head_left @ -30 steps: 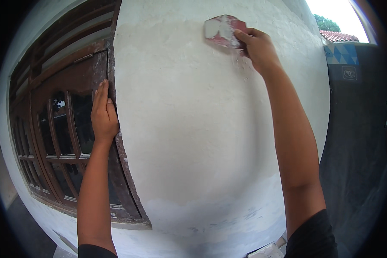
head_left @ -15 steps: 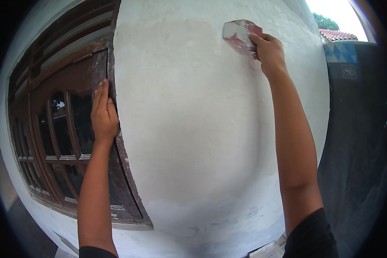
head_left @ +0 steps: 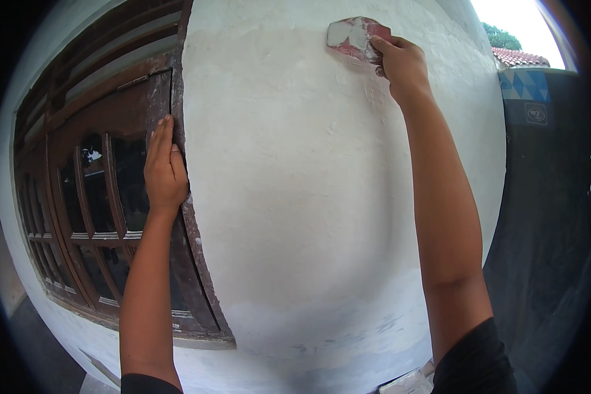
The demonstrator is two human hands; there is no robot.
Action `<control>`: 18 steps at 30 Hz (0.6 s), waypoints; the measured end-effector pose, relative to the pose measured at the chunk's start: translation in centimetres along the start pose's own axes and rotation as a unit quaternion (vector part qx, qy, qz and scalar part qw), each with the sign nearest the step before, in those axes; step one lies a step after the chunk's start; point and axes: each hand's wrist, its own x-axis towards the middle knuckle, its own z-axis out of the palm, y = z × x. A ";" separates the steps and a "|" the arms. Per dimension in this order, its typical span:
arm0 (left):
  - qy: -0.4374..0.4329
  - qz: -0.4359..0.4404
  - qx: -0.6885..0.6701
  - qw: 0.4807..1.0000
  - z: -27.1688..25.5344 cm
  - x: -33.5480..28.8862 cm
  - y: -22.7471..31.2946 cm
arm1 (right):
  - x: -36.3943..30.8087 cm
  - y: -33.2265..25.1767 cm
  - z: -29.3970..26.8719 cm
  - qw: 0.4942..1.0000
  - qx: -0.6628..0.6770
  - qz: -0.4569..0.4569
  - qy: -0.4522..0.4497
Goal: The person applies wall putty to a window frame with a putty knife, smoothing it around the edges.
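My right hand (head_left: pixel 404 64) is raised high and closed around a red putty scraper (head_left: pixel 359 41), its face smeared with white putty. The scraper lies against the upper part of the white wall (head_left: pixel 289 164), where the coat looks smooth with a few rough spots and faint streaks below the blade. At the left, my left hand (head_left: pixel 166 164) rests flat with fingers stretched out on the edge of the brown wooden window frame (head_left: pixel 184 125). Nothing is held in it.
Brown window shutters (head_left: pixel 79 164) with dark glass panes fill the left side. To the right of the wall stands a large dark tank (head_left: pixel 545 171) with a blue and white patterned band. A pale flat object (head_left: pixel 407 383) lies low beneath the wall.
My right hand has moved the scraper slightly up and to the left along the wall. The left hand stays on the window frame, and the view has shifted a little.
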 end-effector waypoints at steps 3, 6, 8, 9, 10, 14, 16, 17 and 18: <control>0.001 0.002 -0.002 1.000 0.3 -0.1 0.0 | -1.1 0.1 1.1 0.996 0.029 -0.033 -0.071; -0.006 0.011 0.000 1.000 0.1 -0.2 -0.8 | -2.5 0.6 2.4 0.983 -0.161 -0.068 -0.051; -0.011 0.012 0.003 1.000 0.0 -0.2 -0.8 | -1.5 1.1 0.6 0.991 -0.125 -0.051 -0.002; -0.010 0.004 0.005 1.000 0.0 -0.2 -0.7 | -1.7 0.8 -0.9 0.998 -0.055 0.012 -0.018; -0.010 -0.001 0.002 1.000 0.1 -0.1 -0.4 | -1.4 0.8 -1.8 1.000 -0.011 0.022 -0.015; -0.012 0.008 -0.002 1.000 0.3 -0.1 -0.4 | -1.7 1.0 -0.2 0.996 0.035 -0.008 -0.080; -0.012 0.011 0.004 1.000 0.1 -0.1 -0.6 | -1.6 1.1 -0.8 0.998 -0.009 -0.003 -0.056; -0.013 0.011 0.004 1.000 0.0 -0.2 -0.6 | -1.5 1.2 -1.1 0.998 -0.053 0.003 -0.034; -0.014 0.011 0.004 1.000 0.0 -0.2 -0.6 | -1.3 1.2 -1.6 0.995 -0.096 0.008 -0.012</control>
